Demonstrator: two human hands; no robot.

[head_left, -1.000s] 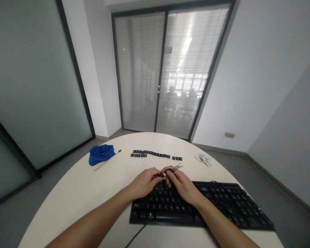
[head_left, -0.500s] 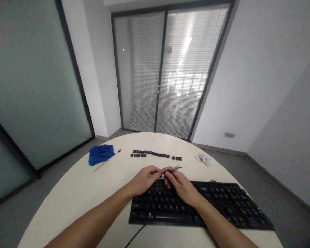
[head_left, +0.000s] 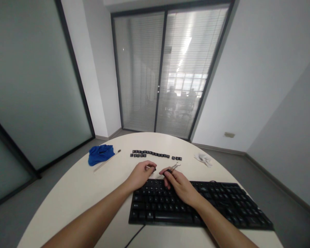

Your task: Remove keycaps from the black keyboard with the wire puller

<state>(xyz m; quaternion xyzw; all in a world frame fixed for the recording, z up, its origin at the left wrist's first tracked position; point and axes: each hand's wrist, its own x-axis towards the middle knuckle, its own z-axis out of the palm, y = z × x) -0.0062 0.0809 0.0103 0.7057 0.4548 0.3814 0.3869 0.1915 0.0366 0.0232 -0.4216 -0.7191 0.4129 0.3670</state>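
Observation:
Over the upper left part of the black keyboard [head_left: 176, 216], my left hand [head_left: 141, 174] pinches a small black keycap [head_left: 155, 169] between thumb and fingertips. To its right, my right hand [head_left: 180, 183] is closed around a tool with a black middle and thin wire prongs that looks like a keycap puller [head_left: 175, 166]. The prongs point away from me, past the keyboard's far edge. My two hands are slightly apart. Beyond them, several loose keycaps [head_left: 155, 154] lie in two rough rows on the table. My right forearm hides part of the keyboard.
The round white table [head_left: 74, 203] carries a blue cloth [head_left: 100, 155] and a thin brush [head_left: 107, 162] at the left. A crumpled white cloth or tissue [head_left: 203, 159] lies at the right. The keyboard's cable [head_left: 134, 236] runs toward me.
My left hand has drawn a little left and away from my right hand, with the keycap now showing in its fingers. The tool in my right hand has turned slightly.

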